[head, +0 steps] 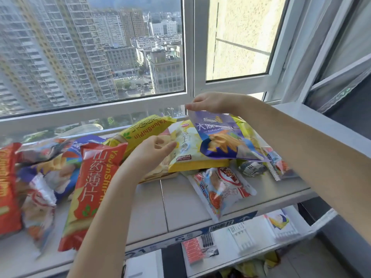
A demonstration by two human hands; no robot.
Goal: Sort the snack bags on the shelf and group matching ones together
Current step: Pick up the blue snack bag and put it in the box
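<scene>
Snack bags lie scattered on a white shelf point(180, 203) under a window. My right hand point(210, 102) pinches the top edge of a purple-blue fries bag point(222, 137) and holds it up above a pale yellow bag point(188, 155). My left hand point(152, 153) hovers with loosely curled fingers at the left edge of that pale yellow bag, over a chips bag point(158, 173). A red-orange yam-chip bag point(94, 189) lies to the left, and a yellow yam-chip bag point(144, 129) sits behind my left hand. A white and red bag point(220, 189) lies near the front.
More bags pile at the far left: a red one point(8, 189), a blue one point(60, 171) and white ones point(40, 199). Small packets point(277, 163) sit at the right end. A lower shelf point(251, 237) holds packaged goods. The window frame point(188, 57) rises behind.
</scene>
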